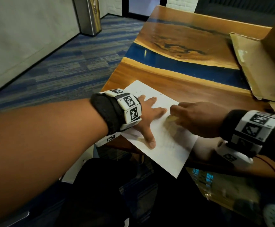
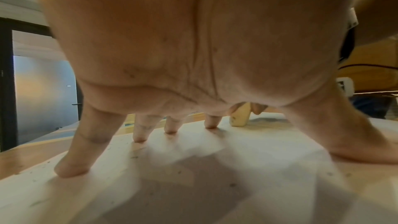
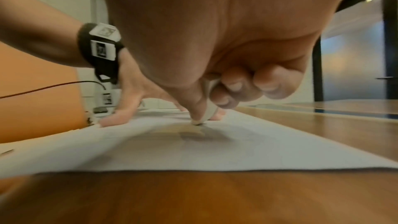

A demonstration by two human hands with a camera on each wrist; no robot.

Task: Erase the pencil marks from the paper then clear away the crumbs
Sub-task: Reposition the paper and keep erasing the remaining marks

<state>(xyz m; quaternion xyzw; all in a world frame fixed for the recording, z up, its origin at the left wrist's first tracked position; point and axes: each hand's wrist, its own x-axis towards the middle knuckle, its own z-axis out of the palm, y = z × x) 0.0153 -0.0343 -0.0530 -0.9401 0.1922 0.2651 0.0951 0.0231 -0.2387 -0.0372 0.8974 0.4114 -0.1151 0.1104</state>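
Pressing its spread, straight fingers down, the left hand (image 1: 147,115) pins the paper (image 1: 166,145) so rubbing cannot drag it. The right hand (image 1: 197,118) pinches the eraser (image 2: 240,117), its tip on the sheet just beside the left fingertips. Crumbs (image 2: 133,157) dot the paper, which overhangs the near edge of a wood-and-blue table (image 1: 174,51). Cardboard (image 1: 254,63) lies to the right; striped carpet (image 1: 68,63) covers the floor.

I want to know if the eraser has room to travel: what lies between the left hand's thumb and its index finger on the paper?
Only bare paper, faintly smudged, between the left hand thumb and index finger; the eraser in the right hand touches down at that gap's far edge. The head view shows it.
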